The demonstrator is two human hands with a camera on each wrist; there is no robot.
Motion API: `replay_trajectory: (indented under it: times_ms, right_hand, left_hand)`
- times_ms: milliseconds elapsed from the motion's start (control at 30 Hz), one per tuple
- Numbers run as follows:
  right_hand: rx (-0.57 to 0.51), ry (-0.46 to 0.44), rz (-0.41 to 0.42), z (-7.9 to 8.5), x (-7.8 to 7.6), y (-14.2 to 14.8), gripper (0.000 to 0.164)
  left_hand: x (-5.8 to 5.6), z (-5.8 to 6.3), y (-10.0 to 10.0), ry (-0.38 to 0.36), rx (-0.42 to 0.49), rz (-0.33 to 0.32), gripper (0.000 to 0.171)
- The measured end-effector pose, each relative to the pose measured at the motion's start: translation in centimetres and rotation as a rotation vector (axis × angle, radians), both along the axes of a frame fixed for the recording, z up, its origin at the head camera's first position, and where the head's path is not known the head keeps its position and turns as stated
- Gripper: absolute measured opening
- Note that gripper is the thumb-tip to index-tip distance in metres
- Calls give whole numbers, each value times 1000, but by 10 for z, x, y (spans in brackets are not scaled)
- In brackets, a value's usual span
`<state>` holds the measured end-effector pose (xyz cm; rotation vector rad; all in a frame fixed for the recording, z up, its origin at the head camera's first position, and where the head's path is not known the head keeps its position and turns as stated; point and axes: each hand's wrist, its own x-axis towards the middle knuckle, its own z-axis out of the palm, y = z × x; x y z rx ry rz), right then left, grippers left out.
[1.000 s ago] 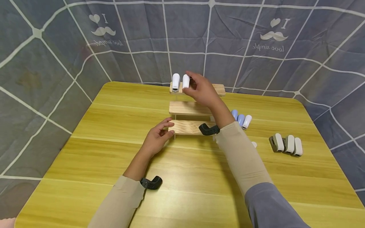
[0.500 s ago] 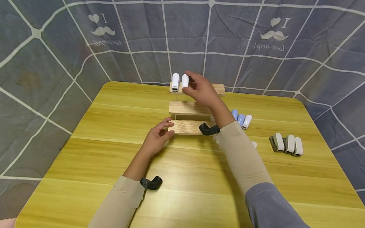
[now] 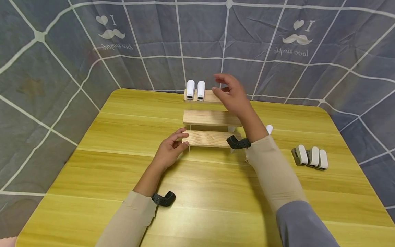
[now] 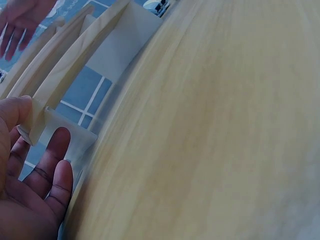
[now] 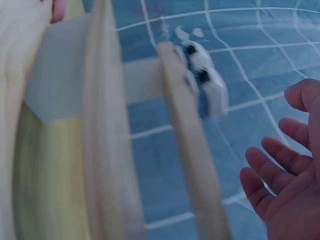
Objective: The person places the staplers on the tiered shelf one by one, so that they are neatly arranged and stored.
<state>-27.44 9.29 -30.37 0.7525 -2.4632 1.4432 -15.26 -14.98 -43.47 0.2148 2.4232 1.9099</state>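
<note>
A three-tier wooden display stand with clear supports stands at the middle of the table. My left hand holds the left end of its lowest board, with the thumb and index finger on the board in the left wrist view. Two white mini staplers, a left one and a right one, stand side by side at the left of the top board. My right hand hovers over the right part of that board, apart from the staplers. In the right wrist view its fingers are relaxed, holding nothing.
At the right of the table lies a row of three grey-and-white mini staplers. Another white stapler shows partly behind my right forearm. A grey checked curtain encloses the table at the back and sides.
My right hand has let go of the second white stapler and moved right, away from it. The stapler stays on the top board. My left hand has not moved.
</note>
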Motion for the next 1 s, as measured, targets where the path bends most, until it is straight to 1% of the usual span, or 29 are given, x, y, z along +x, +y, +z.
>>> replay_trajectory:
  times_ms: [67, 167, 267, 367, 467, 633, 833, 1000]
  right_hand:
    - [-16, 35, -22, 4, 5, 13, 39]
    - [-18, 86, -66, 5, 15, 35, 35]
    - [2, 108, -115, 3, 24, 61, 34]
    - [31, 106, -162, -1, 29, 86, 33]
    - [83, 83, -212, -8, 35, 111, 34]
    - [181, 17, -255, -24, 41, 145, 39]
    - [230, -79, -259, -50, 44, 171, 45]
    - [260, -119, -251, -70, 47, 186, 47]
  left_hand:
    - [0, 0, 1, 0, -3, -3, 33]
    - [1, 1, 1, 0, -8, -6, 33]
    - [1, 2, 1, 2, -10, -4, 33]
    - [0, 2, 1, 3, -13, -4, 33]
    - [-1, 1, 1, -4, -11, -1, 32]
    - [-1, 0, 1, -11, -7, 3, 33]
    - [0, 0, 1, -7, 15, -2, 33]
    - [0, 2, 2, -11, 8, -6, 34]
